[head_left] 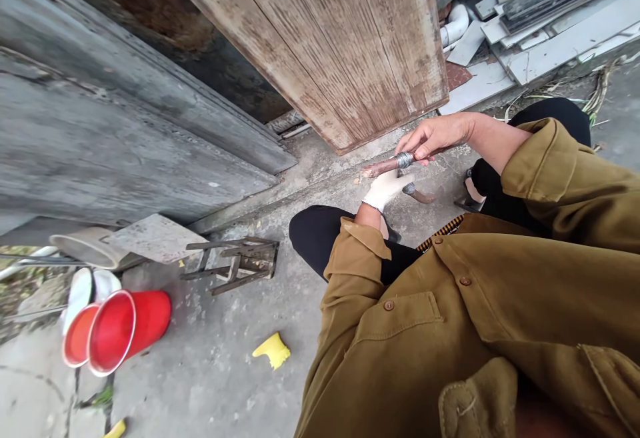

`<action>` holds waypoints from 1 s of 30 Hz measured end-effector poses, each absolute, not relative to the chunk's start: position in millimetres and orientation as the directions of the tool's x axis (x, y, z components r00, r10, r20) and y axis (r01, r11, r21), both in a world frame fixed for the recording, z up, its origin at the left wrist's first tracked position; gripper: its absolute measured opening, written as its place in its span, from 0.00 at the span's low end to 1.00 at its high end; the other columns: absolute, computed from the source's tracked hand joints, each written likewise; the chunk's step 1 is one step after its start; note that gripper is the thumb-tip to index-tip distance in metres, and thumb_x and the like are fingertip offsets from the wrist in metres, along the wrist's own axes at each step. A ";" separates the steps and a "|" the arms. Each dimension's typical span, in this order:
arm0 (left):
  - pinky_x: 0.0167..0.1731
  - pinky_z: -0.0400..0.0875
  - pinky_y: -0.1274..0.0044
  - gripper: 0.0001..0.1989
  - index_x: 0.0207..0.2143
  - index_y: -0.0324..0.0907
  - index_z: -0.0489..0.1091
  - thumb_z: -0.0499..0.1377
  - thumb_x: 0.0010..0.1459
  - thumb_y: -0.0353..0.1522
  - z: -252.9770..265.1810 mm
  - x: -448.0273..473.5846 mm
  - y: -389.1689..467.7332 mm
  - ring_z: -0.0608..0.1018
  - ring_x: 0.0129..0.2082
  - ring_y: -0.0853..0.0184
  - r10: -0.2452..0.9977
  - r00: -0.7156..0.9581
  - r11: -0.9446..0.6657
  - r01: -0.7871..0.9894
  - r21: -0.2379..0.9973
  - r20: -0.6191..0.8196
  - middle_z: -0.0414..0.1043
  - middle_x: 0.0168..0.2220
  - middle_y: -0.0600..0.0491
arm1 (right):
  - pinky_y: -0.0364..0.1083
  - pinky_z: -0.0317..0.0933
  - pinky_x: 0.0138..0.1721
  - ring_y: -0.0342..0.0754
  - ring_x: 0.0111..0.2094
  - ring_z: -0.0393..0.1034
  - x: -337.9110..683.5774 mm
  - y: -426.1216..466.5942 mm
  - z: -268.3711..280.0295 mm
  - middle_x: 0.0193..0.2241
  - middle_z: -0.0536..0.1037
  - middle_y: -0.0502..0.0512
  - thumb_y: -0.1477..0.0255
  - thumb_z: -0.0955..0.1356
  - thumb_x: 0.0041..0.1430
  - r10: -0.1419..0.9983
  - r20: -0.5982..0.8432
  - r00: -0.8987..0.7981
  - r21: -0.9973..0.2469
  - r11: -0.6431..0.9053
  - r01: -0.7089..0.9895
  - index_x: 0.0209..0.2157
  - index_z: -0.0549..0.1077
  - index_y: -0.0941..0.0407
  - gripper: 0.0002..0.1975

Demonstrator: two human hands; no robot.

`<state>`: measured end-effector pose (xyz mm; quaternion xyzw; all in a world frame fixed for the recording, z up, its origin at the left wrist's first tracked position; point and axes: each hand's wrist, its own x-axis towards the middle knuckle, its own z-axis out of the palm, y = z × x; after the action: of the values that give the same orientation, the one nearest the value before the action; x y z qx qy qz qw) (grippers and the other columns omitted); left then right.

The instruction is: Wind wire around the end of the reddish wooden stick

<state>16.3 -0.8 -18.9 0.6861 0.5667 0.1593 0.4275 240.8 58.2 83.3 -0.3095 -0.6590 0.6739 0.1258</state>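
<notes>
My right hand [443, 137], bare, is closed round a brown wooden stick [381, 168] with several turns of silvery wire [404, 160] wound about it. The stick's rough, pale end points left, over my left hand [384, 190]. That hand wears a white glove and is closed round a tool with a curved brown handle [424, 197] and a dark grey collar; the rest of this tool is hidden by the glove and the stick. Both hands are close together in front of my knees, above the concrete floor.
Wooden boards [345, 45] lean ahead, beside a grey wooden panel [100, 131]. Stacked tiles [540, 45] lie at the far right. On the left are a small wooden stool [240, 265], red buckets [150, 321] and a yellow scrap [274, 350] on the ground.
</notes>
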 end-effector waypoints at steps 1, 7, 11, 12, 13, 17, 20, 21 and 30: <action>0.45 0.73 0.67 0.21 0.50 0.38 0.75 0.66 0.55 0.38 -17.3 15.1 -1.0 0.78 0.42 0.55 0.919 0.280 -0.006 0.712 0.702 -0.277 0.77 0.41 0.45 | 0.37 0.65 0.32 0.39 0.29 0.71 239.4 55.7 82.0 0.33 0.81 0.52 0.66 0.79 0.53 0.578 -0.259 -0.774 -0.966 -0.136 0.221 0.36 0.84 0.58 0.11; 0.45 0.69 0.71 0.13 0.43 0.41 0.75 0.61 0.55 0.33 1.7 0.5 -3.9 0.77 0.41 0.59 0.794 0.507 -0.141 0.691 0.709 -0.337 0.76 0.40 0.50 | 0.37 0.63 0.28 0.38 0.25 0.68 237.0 52.1 82.2 0.26 0.78 0.51 0.65 0.77 0.57 0.598 -0.330 -0.731 -0.932 -0.327 0.153 0.37 0.82 0.61 0.13; 0.43 0.68 0.72 0.15 0.44 0.41 0.72 0.59 0.52 0.30 11.9 -5.4 -8.0 0.76 0.38 0.62 0.855 0.457 -0.135 0.649 0.748 -0.243 0.76 0.39 0.52 | 0.38 0.64 0.27 0.43 0.30 0.75 230.0 56.8 83.1 0.30 0.80 0.56 0.65 0.76 0.60 0.728 -0.312 -0.611 -0.920 -0.391 0.005 0.37 0.80 0.62 0.13; 0.44 0.69 0.72 0.16 0.45 0.41 0.72 0.59 0.52 0.30 13.3 -6.0 -9.1 0.76 0.39 0.62 0.869 0.446 -0.148 0.649 0.747 -0.215 0.76 0.40 0.52 | 0.37 0.64 0.26 0.44 0.32 0.77 227.5 58.4 81.3 0.32 0.81 0.57 0.65 0.76 0.61 0.755 -0.303 -0.582 -0.917 -0.397 -0.037 0.37 0.79 0.62 0.13; 0.45 0.69 0.71 0.17 0.45 0.41 0.72 0.59 0.51 0.30 14.3 -6.4 -10.3 0.76 0.40 0.61 0.876 0.439 -0.160 0.652 0.741 -0.197 0.77 0.41 0.51 | 0.37 0.63 0.24 0.46 0.34 0.78 224.8 59.8 78.5 0.34 0.81 0.58 0.66 0.75 0.62 0.778 -0.296 -0.555 -0.913 -0.401 -0.076 0.37 0.79 0.62 0.12; 0.47 0.70 0.68 0.16 0.42 0.44 0.74 0.61 0.49 0.30 16.0 -5.0 -14.2 0.77 0.42 0.57 0.887 0.433 -0.177 0.641 0.747 -0.162 0.79 0.42 0.49 | 0.36 0.63 0.21 0.47 0.37 0.80 214.8 63.4 63.4 0.36 0.82 0.58 0.69 0.74 0.64 0.817 -0.302 -0.491 -0.888 -0.429 -0.167 0.37 0.76 0.60 0.09; 0.46 0.71 0.66 0.14 0.39 0.47 0.75 0.64 0.46 0.30 16.3 -2.9 -15.9 0.78 0.43 0.52 0.897 0.416 -0.152 0.610 0.777 -0.151 0.80 0.40 0.48 | 0.36 0.65 0.22 0.47 0.37 0.81 209.1 65.1 54.2 0.35 0.81 0.57 0.70 0.74 0.64 0.804 -0.324 -0.498 -0.876 -0.454 -0.163 0.37 0.75 0.60 0.08; 0.47 0.72 0.65 0.14 0.38 0.48 0.76 0.64 0.46 0.30 16.6 -2.4 -16.2 0.78 0.44 0.51 0.899 0.411 -0.140 0.597 0.790 -0.151 0.80 0.40 0.47 | 0.36 0.64 0.22 0.47 0.37 0.81 207.7 65.9 51.8 0.34 0.81 0.57 0.70 0.74 0.64 0.804 -0.333 -0.492 -0.875 -0.459 -0.157 0.37 0.75 0.60 0.08; 0.52 0.72 0.61 0.17 0.41 0.48 0.78 0.64 0.47 0.29 23.0 5.0 -24.5 0.79 0.49 0.49 0.902 0.419 -0.144 0.515 0.845 -0.102 0.80 0.46 0.46 | 0.36 0.59 0.21 0.44 0.33 0.78 195.7 62.0 31.6 0.27 0.77 0.54 0.76 0.69 0.68 0.761 -0.512 -0.399 -0.826 -0.563 -0.013 0.33 0.73 0.59 0.07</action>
<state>5.0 -24.5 23.0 0.7225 0.4905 0.2232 0.4331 195.7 62.0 31.6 -0.4818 -0.3879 0.7411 0.2610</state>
